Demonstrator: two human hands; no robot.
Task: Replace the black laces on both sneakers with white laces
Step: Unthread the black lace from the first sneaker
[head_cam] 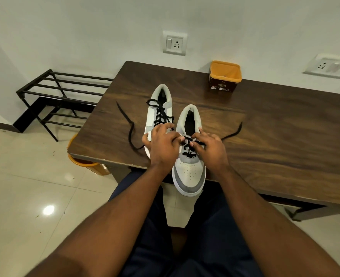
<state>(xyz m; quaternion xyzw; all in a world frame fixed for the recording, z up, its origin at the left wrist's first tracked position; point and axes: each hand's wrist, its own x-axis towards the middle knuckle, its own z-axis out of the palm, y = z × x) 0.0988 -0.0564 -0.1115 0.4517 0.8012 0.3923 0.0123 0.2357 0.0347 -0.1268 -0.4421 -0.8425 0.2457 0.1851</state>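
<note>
Two white-and-grey sneakers stand on the dark wooden table (265, 126), toes toward me. The right sneaker (189, 172) overhangs the front edge and is partly unlaced; its black lace (233, 132) trails off to the right, and another loose black end (125, 118) lies on the table to the left. The left sneaker (159, 104) still carries a black lace (161, 113) through its upper eyelets. My left hand (161, 144) and my right hand (207, 144) meet over the right sneaker's eyelets, each pinching black lace. No white laces are visible.
A brown tub with an orange rim (225, 76) stands at the table's far edge. A black metal shoe rack (55, 96) stands on the floor to the left. An orange bucket (89, 166) sits under the table's near-left corner.
</note>
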